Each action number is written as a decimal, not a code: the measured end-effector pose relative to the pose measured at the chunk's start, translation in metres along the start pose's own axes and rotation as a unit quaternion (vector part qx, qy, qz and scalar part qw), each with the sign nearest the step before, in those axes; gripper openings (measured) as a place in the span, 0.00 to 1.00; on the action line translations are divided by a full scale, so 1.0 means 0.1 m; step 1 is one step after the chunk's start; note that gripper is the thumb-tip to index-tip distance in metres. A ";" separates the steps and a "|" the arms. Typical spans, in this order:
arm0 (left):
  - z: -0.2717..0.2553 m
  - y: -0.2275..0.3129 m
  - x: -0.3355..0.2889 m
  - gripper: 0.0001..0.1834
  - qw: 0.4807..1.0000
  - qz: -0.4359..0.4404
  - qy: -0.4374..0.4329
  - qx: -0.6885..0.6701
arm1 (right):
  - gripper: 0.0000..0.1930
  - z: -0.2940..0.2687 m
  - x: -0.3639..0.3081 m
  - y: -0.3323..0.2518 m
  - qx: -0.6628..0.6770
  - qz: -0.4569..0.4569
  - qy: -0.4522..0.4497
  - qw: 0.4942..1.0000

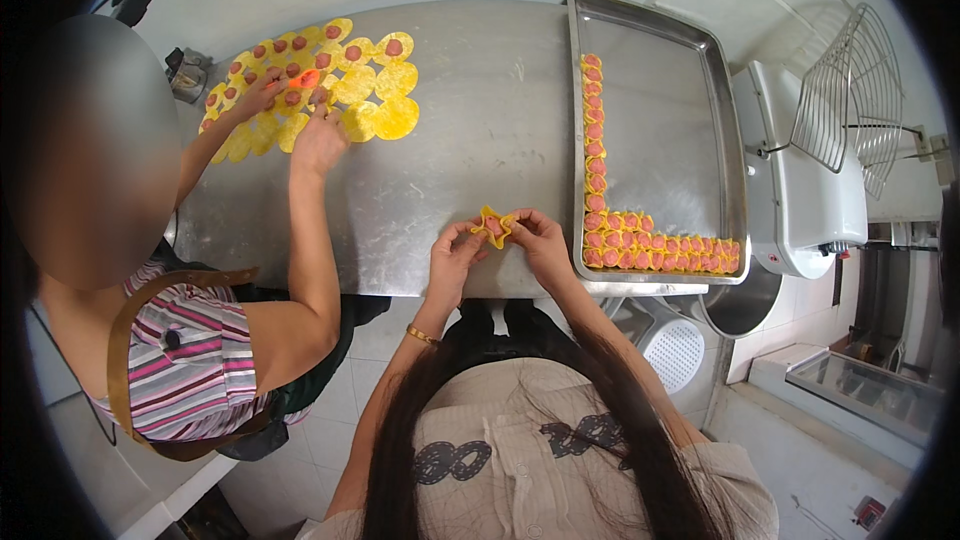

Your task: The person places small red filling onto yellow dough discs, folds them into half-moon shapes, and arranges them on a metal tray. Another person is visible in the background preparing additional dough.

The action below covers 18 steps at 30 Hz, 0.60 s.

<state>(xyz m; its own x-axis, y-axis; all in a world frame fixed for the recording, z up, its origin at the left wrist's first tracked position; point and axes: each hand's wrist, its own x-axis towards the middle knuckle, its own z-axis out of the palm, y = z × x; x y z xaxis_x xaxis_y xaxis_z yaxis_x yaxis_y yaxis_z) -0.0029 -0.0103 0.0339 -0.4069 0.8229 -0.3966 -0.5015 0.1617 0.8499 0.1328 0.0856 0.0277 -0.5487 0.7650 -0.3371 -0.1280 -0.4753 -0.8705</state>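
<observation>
Clock read with 12 away from the wearer. Yellow wrapper [487,213] was held over the near part of the table [470,130], just in front of the wearer. Mouth faced up; long axis, only slightly the longer, ran roughly 11 to 5, one peaked corner toward 11-12. Thin, soft-looking sheet, rim ruffled into a star-like outline, pink filling [494,227] showing in its middle.

Left hand [458,248]: grip pinched on the wrapper's 9 o'clock side, thumb and fingertips together. Right hand [542,242]: grip pinched on the 3 o'clock side.

Toward 2 o'clock, a metal tray [660,110]. Filled pieces [660,252], yellow with pink tops, ran in a single line down its 9 o'clock wall and in packed rows along its 6 o'clock end.

Toward 10 o'clock, flat round wrappers [355,86] lay overlapping, many bearing pink lumps [298,43]. A co-worker's hands [318,145] were among them, beside an orange item [304,80].
</observation>
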 end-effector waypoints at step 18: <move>-0.06 0.10 -0.07 0.10 0.990 0.023 -0.006 0.141 | 0.17 0.05 -0.12 -0.13 -0.223 -0.131 -0.045 0.965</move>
<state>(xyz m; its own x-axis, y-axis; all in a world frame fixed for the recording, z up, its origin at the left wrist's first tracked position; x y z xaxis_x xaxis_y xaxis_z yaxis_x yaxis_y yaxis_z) -0.0093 -0.0174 0.0428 -0.4141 0.8393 -0.3521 -0.2482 0.2681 0.9309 0.1373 0.0806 0.0448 -0.6181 0.7831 -0.0690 0.0846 -0.0210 -0.9962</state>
